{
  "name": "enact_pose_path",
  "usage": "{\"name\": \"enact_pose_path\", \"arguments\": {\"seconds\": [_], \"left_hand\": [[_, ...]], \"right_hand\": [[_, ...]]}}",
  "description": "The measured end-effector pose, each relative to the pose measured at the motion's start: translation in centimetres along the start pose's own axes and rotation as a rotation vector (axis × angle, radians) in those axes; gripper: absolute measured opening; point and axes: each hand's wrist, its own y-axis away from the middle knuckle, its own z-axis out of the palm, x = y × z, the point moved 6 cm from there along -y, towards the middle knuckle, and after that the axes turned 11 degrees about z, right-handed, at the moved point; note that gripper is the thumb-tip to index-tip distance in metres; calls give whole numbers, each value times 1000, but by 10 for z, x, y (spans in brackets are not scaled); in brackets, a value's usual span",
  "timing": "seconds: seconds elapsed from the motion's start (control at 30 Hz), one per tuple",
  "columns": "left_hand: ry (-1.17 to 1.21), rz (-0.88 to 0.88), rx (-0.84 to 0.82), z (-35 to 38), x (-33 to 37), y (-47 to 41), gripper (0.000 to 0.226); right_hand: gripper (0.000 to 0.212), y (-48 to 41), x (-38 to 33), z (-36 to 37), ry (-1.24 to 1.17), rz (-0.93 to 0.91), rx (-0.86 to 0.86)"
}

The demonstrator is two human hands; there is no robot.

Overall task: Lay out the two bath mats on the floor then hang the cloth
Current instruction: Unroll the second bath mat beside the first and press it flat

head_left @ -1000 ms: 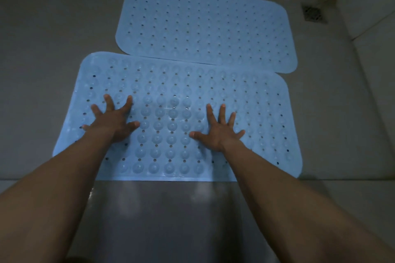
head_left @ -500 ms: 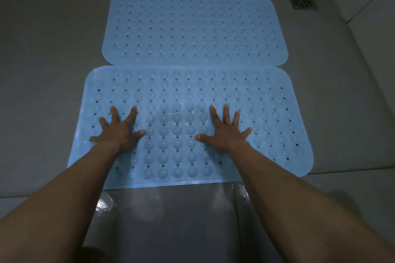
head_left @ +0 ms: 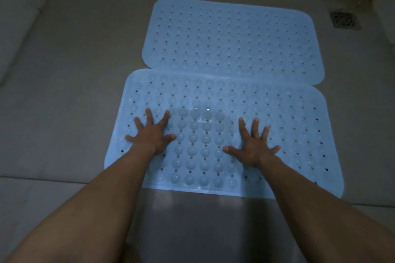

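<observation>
Bathroom floor (head_left: 74, 70), grey tile: near mat (head_left: 288, 124) flat, long axis crosswise, under both palms; left hand (head_left: 152, 134), right hand (head_left: 252, 147), grip splayed, pressing, holding nothing; far mat (head_left: 233, 36) touching beyond; cloth unseen.

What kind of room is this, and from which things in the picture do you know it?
Most likely a bathroom or shower area. A drain grate sits in the tiled floor, and two blue perforated mats lie on it, the far mat and the near mat.
</observation>
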Motion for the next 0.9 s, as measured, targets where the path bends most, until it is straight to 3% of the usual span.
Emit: {"name": "enact_pose_path", "arguments": {"seconds": [0.9], "left_hand": [[-80, 13, 73, 10, 27, 5, 80]], "right_hand": [[116, -8, 31, -11, 8, -34, 95]]}}
